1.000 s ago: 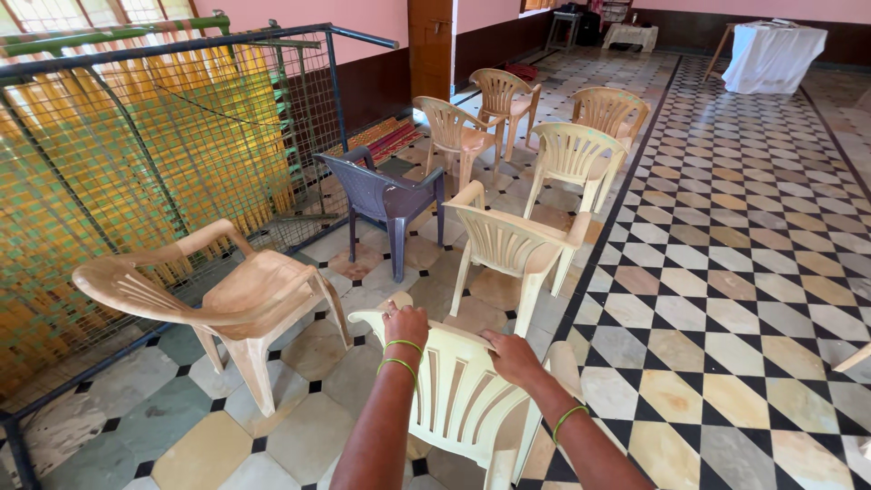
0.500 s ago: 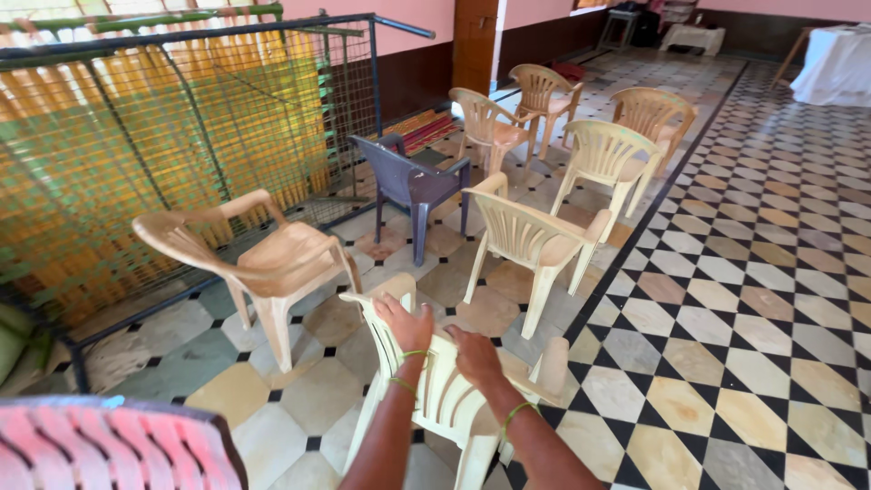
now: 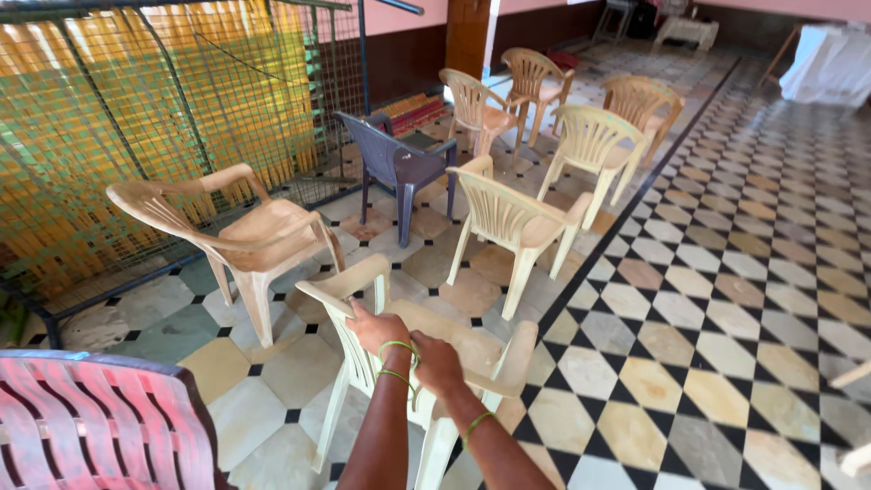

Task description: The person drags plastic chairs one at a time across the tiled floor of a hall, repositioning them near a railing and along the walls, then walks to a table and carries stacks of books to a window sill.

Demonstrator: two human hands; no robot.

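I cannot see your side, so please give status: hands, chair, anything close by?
Both hands, left hand and right hand, gripping backrest of cream chair. Chair upright on tiled floor. Red chair close at left.

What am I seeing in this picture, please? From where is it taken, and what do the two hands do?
The picture comes from a camera worn on a person's head, looking down at their own bare arms. No machine is present. The left hand and the right hand both grip the top of the backrest of a cream plastic chair. More plastic chairs stand on the tiled floor: a beige armchair, a dark grey chair and several cream ones beyond. A red slatted chair back shows at the lower left. A metal mesh frame stands on the left.
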